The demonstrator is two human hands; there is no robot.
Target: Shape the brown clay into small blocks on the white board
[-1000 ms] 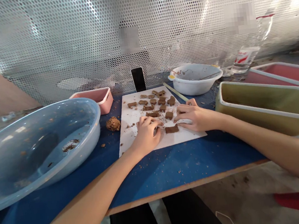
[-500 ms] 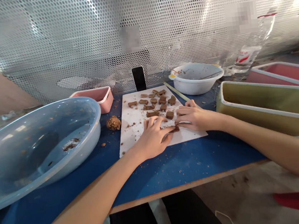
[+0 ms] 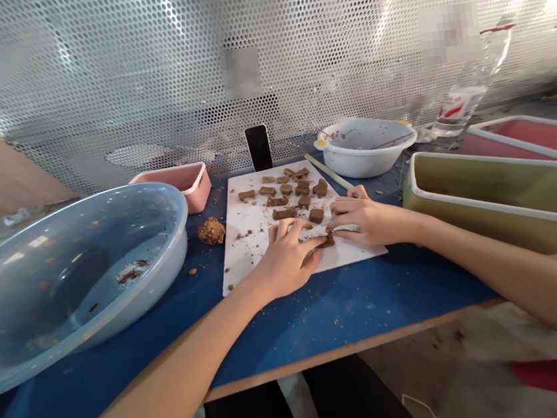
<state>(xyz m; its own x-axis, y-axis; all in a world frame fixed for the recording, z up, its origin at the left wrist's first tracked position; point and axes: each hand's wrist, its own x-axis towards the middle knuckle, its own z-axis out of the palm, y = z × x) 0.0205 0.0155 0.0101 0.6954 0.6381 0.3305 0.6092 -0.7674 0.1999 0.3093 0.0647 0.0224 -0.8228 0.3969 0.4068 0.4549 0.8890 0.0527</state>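
Observation:
A white board carries several small brown clay shapes, with crumbs scattered among them. On its near right part, my left hand and my right hand meet over a brown clay piece, partly hidden by the fingers. My left index finger touches the piece from the left, the other fingers bent over the board. From the right, my right hand's fingers press together at the piece. Just beyond the fingers lies a squarish clay piece. A rough clay lump rests left of the board.
A large blue basin stands at the left, a pink box behind it. A phone leans at the back. Right are a white basin, a green stick, a green box and a bottle.

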